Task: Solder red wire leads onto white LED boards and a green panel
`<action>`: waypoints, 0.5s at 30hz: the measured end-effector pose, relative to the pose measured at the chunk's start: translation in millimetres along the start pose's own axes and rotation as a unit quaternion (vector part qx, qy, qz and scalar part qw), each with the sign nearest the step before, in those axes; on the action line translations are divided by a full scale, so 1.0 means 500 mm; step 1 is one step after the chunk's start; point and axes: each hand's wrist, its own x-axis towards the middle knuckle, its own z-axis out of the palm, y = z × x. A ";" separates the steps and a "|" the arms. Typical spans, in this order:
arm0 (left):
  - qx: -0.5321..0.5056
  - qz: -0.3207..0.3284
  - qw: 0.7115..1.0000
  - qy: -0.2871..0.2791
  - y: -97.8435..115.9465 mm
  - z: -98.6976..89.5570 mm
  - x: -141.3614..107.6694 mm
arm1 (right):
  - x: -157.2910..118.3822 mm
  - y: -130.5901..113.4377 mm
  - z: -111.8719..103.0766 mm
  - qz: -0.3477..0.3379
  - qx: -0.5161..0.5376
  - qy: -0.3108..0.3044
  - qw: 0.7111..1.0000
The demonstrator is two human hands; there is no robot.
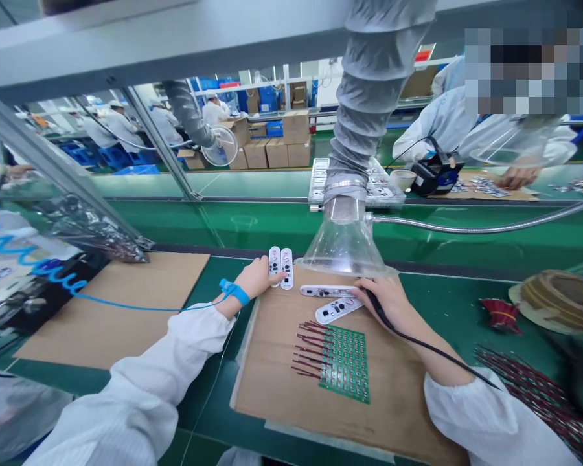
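At the back edge of the cardboard sheet, my left hand [256, 278], with a blue wrist strap, has its fingers closed at two upright white oblong circuit boards [286, 266]; the thumb lies across their lower part. My right hand [391, 301] is wrapped round the black handle of a soldering iron [377, 308], whose cord runs back over the forearm. The iron's tip is hidden. By the right fingertips lie two more white boards, one level [326, 291] and one slanted [337, 311]. Nearer me rests a green panel of small boards [346, 364] with dark red wires [311, 343] along its left side.
A clear fume hood [344, 243] on a grey hose hangs just above my right hand. Dark red wires [529, 388], a wire bundle [500, 316] and a tape-like roll [558, 301] lie at right. A blue coiled cord [126, 304] crosses at left. A co-worker [447, 123] sits opposite.
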 end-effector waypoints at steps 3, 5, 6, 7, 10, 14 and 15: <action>-0.002 0.010 1.000 0.016 -0.001 -0.003 -0.008 | 0.002 0.019 0.008 0.028 -0.012 0.042 0.999; -0.010 0.030 0.999 0.017 -0.003 -0.002 -0.013 | 0.002 0.024 0.017 0.056 -0.020 0.071 0.996; -0.018 0.044 0.999 0.013 -0.004 -0.001 -0.015 | 0.000 0.025 0.020 0.069 -0.022 0.084 0.994; -0.027 0.061 0.998 0.007 -0.006 0.002 -0.017 | -0.005 0.024 0.021 0.078 -0.023 0.093 0.992; -0.059 0.099 0.993 -0.003 -0.008 0.012 -0.017 | -0.036 0.006 0.017 0.082 -0.008 0.102 0.991; -0.100 0.123 0.987 0.003 0.007 0.020 0.001 | -0.085 -0.044 0.015 0.070 0.067 0.094 0.991; -0.112 0.135 0.984 0.002 0.016 0.021 0.006 | -0.093 -0.057 0.017 0.065 0.084 0.091 0.990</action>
